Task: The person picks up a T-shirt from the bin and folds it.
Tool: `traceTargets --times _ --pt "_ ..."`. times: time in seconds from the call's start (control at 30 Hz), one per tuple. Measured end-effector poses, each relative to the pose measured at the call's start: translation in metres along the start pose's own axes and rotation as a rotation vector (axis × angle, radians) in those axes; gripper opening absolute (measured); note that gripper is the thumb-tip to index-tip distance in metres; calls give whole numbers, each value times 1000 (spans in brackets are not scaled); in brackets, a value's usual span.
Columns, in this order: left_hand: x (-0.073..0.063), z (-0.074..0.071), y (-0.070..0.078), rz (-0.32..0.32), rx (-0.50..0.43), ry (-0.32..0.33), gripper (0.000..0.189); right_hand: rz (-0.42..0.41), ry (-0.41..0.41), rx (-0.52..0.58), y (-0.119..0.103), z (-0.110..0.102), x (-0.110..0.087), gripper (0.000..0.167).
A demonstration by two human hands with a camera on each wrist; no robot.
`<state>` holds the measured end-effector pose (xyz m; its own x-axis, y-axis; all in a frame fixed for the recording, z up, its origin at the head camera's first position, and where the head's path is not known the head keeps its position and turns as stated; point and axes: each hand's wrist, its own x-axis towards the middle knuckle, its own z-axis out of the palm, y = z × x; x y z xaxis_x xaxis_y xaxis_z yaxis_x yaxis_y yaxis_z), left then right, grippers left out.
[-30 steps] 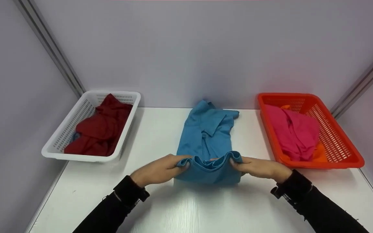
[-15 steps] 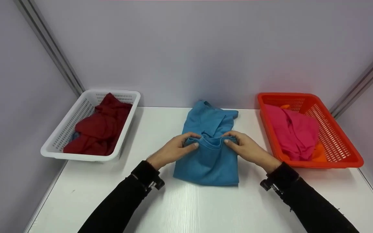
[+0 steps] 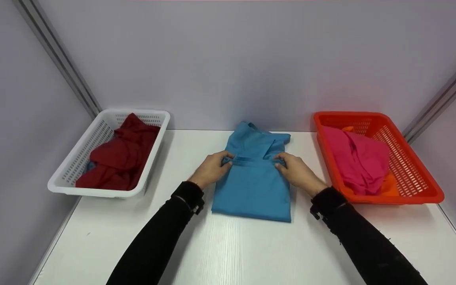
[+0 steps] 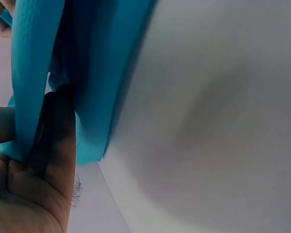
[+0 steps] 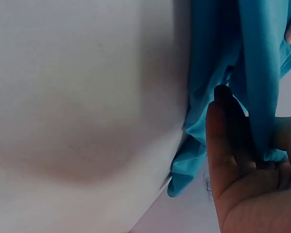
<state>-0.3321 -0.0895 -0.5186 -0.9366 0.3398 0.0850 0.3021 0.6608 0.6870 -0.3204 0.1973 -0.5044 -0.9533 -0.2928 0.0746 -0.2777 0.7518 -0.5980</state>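
A blue shirt (image 3: 251, 190) lies on the table, its near part folded back over the rest. My left hand (image 3: 211, 168) pinches the left corner of the folded hem between thumb and fingers. At the opposite corner my right hand (image 3: 297, 172) pinches the hem in the same way. In the left wrist view, a layer of blue cloth (image 4: 31, 73) passes between the thumb and fingers. The right wrist view likewise has the cloth layer (image 5: 262, 73) between thumb and fingers, with a lower layer beneath. The shirt's far end, with the collar area, stays uncovered near the back wall.
On the left stands a white basket (image 3: 93, 192) with dark red clothing (image 3: 123, 158) in it. A red basket (image 3: 422, 186) on the right holds pink clothing (image 3: 360, 158) and orange cloth (image 3: 390, 186). A grey wall (image 3: 228, 67) borders the white table (image 3: 228, 253) at the back.
Both hands have moved away from the body toward the back wall, carrying the hem over the shirt. The folded part now lies flatter and smoother. The baskets have stayed in place.
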Motion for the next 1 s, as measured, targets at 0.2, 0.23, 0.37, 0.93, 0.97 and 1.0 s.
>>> traceTargets --times 0.2,0.23,0.37,0.93,0.97,1.0 --pt "-7 -2 6 62 262 83 39 -55 51 -118 -1 0 -1 31" --pt "-10 -3 8 86 320 95 41 -69 55 -149 -3 0 -3 34" --pt "-28 -4 14 252 511 70 48 -103 -13 -293 -14 2 -19 47" --pt "-101 9 7 476 799 -357 70 -376 -344 -661 -20 35 -88 92" --pt "-102 9 7 488 821 -333 66 -383 -333 -678 -21 35 -89 89" --pt "-102 10 7 495 838 -314 62 -385 -323 -688 -21 36 -89 85"
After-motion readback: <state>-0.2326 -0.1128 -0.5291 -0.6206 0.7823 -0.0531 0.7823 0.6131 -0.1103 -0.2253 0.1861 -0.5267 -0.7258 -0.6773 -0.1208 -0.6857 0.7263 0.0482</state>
